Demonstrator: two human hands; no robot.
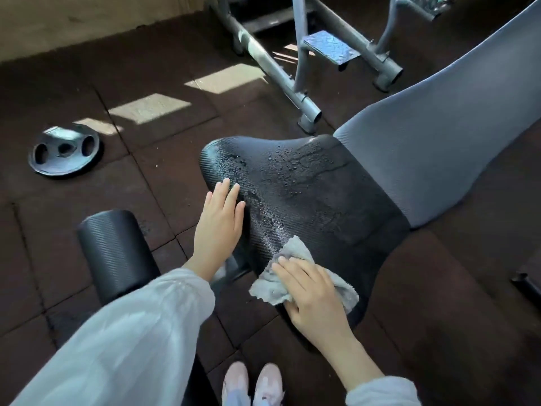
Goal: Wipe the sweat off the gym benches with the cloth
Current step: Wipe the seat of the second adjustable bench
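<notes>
Your right hand [310,291] lies flat with fingers spread on the grey terry cloth [295,276], pressing it onto the near end of the black ribbed seat [316,197]. Beads of wet glisten over the seat's far half. Your left hand [219,224] rests with straight fingers on the seat's left edge, holding nothing. A grey padded backrest [456,136] slopes away beyond. A round roller pad [117,253] sits left; a weight plate [66,152] lies on the rubber floor tiles [164,177].

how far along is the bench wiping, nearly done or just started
Barely begun. Done: nothing clearly dry yet. In hand: the right hand presses the grey terry cloth onto the near end of the black textured seat pad, the left hand resting flat on its edge. Left: droplets across the seat's far half, then the grey backrest pad.
</notes>
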